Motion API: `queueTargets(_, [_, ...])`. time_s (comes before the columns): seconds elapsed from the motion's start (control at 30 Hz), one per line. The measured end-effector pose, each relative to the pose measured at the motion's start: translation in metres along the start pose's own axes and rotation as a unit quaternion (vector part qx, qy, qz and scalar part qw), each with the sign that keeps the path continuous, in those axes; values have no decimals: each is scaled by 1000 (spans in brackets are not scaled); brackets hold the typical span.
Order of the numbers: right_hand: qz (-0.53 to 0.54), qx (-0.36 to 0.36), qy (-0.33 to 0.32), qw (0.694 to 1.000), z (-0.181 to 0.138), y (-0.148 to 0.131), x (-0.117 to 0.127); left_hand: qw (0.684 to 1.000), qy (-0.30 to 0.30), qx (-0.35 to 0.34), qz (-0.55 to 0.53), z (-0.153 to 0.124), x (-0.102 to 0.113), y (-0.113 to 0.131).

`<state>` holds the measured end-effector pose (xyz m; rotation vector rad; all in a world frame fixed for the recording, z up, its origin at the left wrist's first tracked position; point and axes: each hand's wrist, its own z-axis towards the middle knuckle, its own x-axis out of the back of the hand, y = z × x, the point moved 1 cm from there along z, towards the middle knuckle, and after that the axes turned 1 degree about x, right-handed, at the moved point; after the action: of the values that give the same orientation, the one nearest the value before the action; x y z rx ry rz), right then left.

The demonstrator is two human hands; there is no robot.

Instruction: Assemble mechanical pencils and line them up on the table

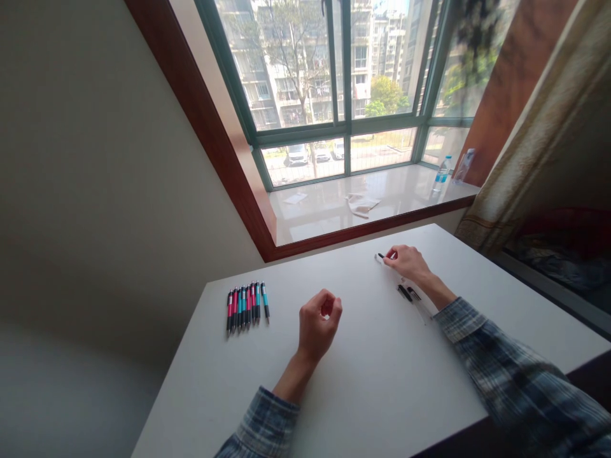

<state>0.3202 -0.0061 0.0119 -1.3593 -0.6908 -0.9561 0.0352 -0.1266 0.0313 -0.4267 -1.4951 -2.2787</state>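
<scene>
My left hand [319, 324] rests over the middle of the white table [363, 381], its fingers curled round toward the thumb. Nothing shows inside that curl. Farther right, my right hand [407, 262] pinches a small black pen part [380, 256] at the table's far side; most of it is hidden by the fingers. Just below that hand lie black pen pieces [405, 293] and a thin clear piece [422, 315], partly close to the wrist. To the left of my left hand, several pink and teal pens [243, 308] lie side by side in a row, tips toward me.
Beyond the table is a window sill [315, 219] with a crumpled white sheet [363, 205] and a water bottle [442, 173]. A wall [95, 191] rises at the left, and a curtain [520, 146] hangs at the right.
</scene>
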Motion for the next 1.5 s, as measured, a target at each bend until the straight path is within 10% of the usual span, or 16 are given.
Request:
queueTargets(0.33, [286,257,-171,907,-69,-81,-16,965,-34,140,-219,9,-2,-21])
queueTargets(0.63, [318,268,-195,888,-77,-90,-20,945,-52,169,-277,11,-5,-23])
queueTargets(0.93, [69,191,40,978,19,-18,11,915,-80,215,-331,9,-6,-19])
queueTargets(1.33, [6,193,5,981,34,3,-17,942,-55,180,-277,6,-12,-27])
queueTargets(1.5, [169,202,-7,965,5,-23,-5,956,8,166,-241,9,-8,-29])
